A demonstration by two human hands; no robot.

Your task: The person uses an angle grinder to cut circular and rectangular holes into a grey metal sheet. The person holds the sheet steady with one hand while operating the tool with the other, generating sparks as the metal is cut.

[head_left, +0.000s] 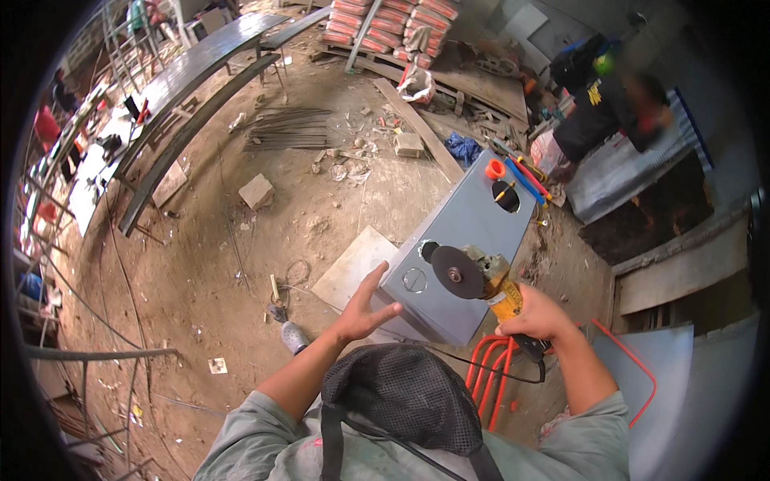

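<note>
My right hand [536, 314] grips the yellow body of an angle grinder [481, 276], whose dark round disc hangs just above the near end of a grey metal box [473, 232]. The box top has round holes cut in it, one near the disc and one at the far end. My left hand [365, 309] is open with fingers spread, touching the box's near left corner. An orange roll of tape [495, 169], a screwdriver and red and blue tools lie at the box's far end.
A flat board [353, 264] lies on the dirt floor left of the box. A red metal frame [493, 373] stands under my right arm. Another person [601, 112] bends over at the back right. Stacked sacks [393, 20], steel rods [285, 132], bricks and long dark beams [192, 104] lie further off.
</note>
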